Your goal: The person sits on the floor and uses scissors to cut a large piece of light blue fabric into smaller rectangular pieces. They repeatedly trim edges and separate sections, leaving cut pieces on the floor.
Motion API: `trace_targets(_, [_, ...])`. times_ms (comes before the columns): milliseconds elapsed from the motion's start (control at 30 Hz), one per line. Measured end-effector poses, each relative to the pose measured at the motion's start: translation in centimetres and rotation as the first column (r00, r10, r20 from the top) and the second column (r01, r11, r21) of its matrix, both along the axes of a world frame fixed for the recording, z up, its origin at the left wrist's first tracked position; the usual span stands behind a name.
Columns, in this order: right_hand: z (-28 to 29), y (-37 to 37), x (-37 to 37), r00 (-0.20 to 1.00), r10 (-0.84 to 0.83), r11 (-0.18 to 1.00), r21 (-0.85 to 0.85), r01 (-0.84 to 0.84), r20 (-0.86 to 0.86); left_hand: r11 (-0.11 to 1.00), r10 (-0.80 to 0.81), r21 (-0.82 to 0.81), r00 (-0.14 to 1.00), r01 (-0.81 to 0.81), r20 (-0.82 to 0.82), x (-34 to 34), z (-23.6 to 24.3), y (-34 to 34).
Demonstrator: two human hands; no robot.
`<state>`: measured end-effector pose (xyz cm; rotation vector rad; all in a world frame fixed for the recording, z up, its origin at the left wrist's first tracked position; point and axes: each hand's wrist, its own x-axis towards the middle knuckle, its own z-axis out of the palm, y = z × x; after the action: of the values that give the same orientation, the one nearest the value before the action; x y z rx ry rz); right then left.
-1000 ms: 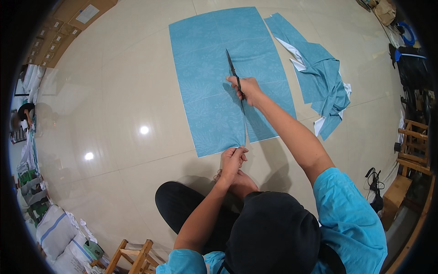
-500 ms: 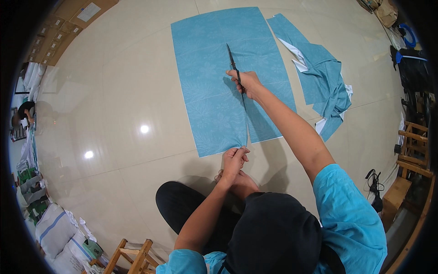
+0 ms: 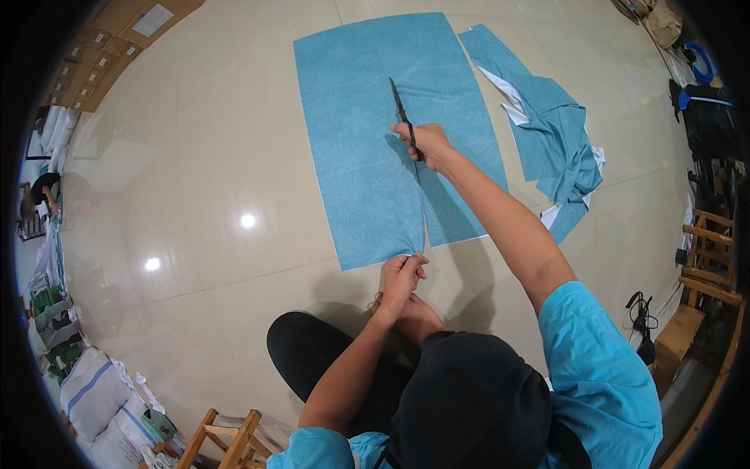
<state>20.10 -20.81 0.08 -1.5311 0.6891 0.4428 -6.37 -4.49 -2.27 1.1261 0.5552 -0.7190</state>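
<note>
A teal fabric sheet (image 3: pixel 344 102) with a pale leaf pattern lies flat on the floor ahead of me. From its near edge a slit runs up through the cloth, part of which is spread slightly open. My right hand (image 3: pixel 426 144) is wrapped round the handles of black scissors (image 3: pixel 400 102); their blades point away from me over the middle of the sheet. At the near edge, just left of the slit, my left hand (image 3: pixel 402 273) pinches the cloth between thumb and fingers. My bare foot shows partly behind the left wrist.
Right of the sheet lies a crumpled heap of teal cloth (image 3: pixel 555 125) with white undersides. Cardboard boxes (image 3: pixel 117 47) stand at far left, white sacks (image 3: pixel 94 391) at near left. Wooden stools (image 3: pixel 226 438) and a wooden frame (image 3: pixel 711 258) line the near and right sides. Another person (image 3: pixel 45 191) is at far left.
My right hand and the scissors have shifted very slightly to the right and toward me. The left hand still pinches the near edge.
</note>
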Motion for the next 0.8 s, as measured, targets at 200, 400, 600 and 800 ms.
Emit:
trace_targets(200, [0.5, -0.1, 1.4, 0.999, -0.024, 0.999, 0.031, 0.024, -0.024, 1.000, -0.009, 0.003, 1.000, 0.009, 0.002, 0.0, -0.1, 0.1])
trace_targets(400, [0.7, 0.0, 2.5, 0.999, -0.034, 0.999, 0.041, 0.034, -0.008, 1.000, -0.003, -0.007, 1.000, 0.003, 0.005, -0.1, -0.3, 0.1])
trace_targets(600, [0.3, -0.1, 3.0, 1.000, -0.006, 0.999, 0.037, 0.006, -0.004, 1.000, -0.002, -0.015, 1.000, 0.002, -0.009, -0.1, -0.2, 0.1])
trace_targets(800, [-0.2, -0.1, 3.7, 1.000, -0.014, 0.999, 0.037, 0.014, -0.004, 1.000, -0.001, -0.023, 1.000, 0.001, -0.006, -0.1, -0.1, 0.1])
